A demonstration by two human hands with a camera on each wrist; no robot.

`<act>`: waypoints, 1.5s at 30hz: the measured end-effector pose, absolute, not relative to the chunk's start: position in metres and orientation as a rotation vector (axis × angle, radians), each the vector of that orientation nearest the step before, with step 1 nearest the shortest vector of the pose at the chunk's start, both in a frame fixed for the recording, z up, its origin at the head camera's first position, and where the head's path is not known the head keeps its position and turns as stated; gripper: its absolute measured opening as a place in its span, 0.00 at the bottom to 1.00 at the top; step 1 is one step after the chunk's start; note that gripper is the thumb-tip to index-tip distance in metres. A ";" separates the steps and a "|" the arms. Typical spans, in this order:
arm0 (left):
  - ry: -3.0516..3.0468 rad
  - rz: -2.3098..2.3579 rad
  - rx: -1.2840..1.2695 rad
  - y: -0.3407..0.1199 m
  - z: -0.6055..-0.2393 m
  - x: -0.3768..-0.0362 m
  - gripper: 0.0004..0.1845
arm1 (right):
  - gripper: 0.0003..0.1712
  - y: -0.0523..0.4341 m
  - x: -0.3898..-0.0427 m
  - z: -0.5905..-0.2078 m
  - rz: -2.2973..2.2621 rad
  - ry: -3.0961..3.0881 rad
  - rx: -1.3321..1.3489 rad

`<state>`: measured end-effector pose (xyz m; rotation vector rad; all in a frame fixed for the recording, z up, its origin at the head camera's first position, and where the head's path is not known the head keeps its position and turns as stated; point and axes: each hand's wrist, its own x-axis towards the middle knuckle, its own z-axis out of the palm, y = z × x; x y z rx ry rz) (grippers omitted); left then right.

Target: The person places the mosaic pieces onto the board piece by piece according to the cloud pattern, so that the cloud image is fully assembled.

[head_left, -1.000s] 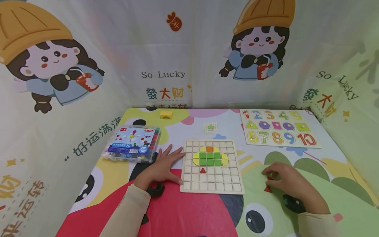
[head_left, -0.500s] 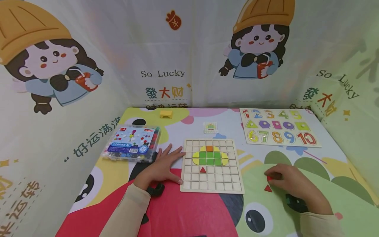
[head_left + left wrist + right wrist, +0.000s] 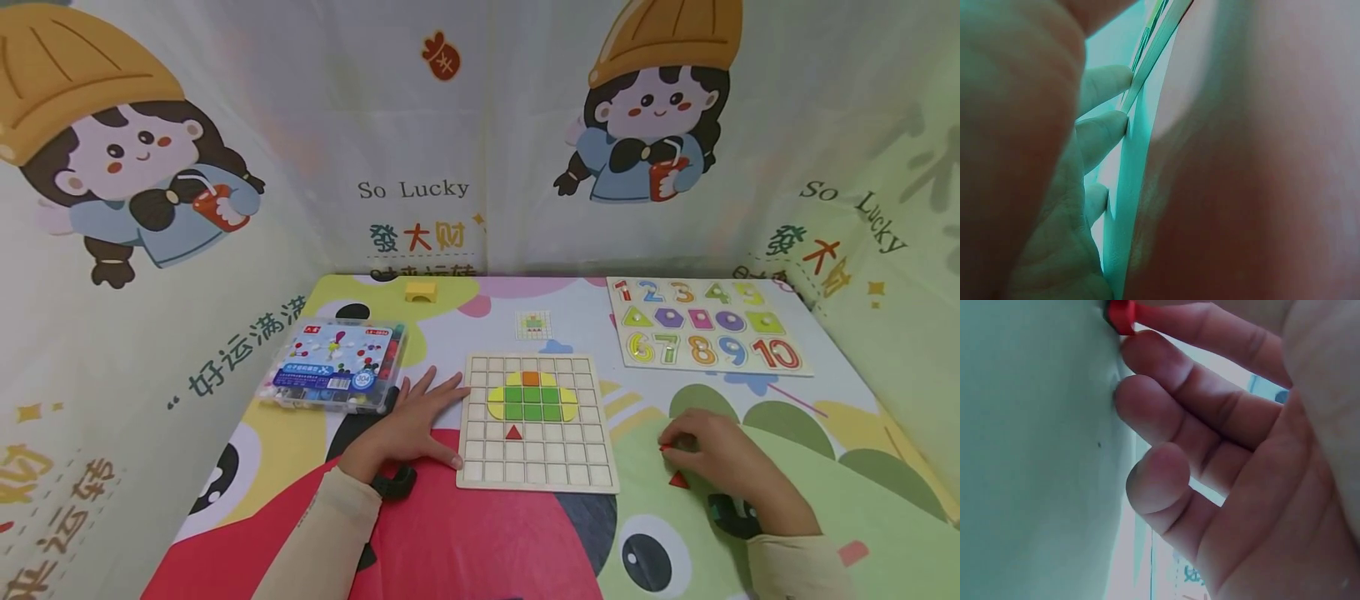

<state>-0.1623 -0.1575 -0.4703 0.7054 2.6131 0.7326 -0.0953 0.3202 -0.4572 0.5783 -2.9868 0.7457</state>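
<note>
The left hand lies flat on the mat, fingers spread and straight, its fingertips touching the left edge of the wooden grid board; in the left wrist view those fingertips press against the thin edge of the board. The right hand sits on the mat at about 3 o'clock from the board, well apart from it, with curled fingers pinching a small red piece at their tips; the right wrist view shows the red piece held at the fingertip, right against the mat surface. A second red triangle lies on the mat just under this hand, at 6 o'clock from the pinched piece. On the board, a red triangle sits in a cell below a block of green squares flanked by yellow pieces, with an orange square on top. At 10 o'clock from the board lies a clear plastic box of small parts, at 12 o'clock a small pattern card, and farther back a yellow block. At 2 o'clock lies a number puzzle board
</note>
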 end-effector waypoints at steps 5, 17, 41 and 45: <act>2.614 0.737 0.700 -0.157 -0.471 -0.162 0.60 | 0.12 0.311 -0.100 -0.456 0.753 -2.918 0.694; 2.603 0.739 0.693 -0.156 -0.468 -0.159 0.60 | 0.09 0.257 -0.118 -0.430 0.708 -2.918 0.872; 2.606 0.739 0.704 -0.156 -0.470 -0.159 0.60 | 0.04 0.158 -0.137 -0.445 0.548 -2.976 1.067; 2.605 0.737 0.702 -0.156 -0.469 -0.160 0.60 | 0.04 0.157 -0.137 -0.445 0.551 -2.973 1.080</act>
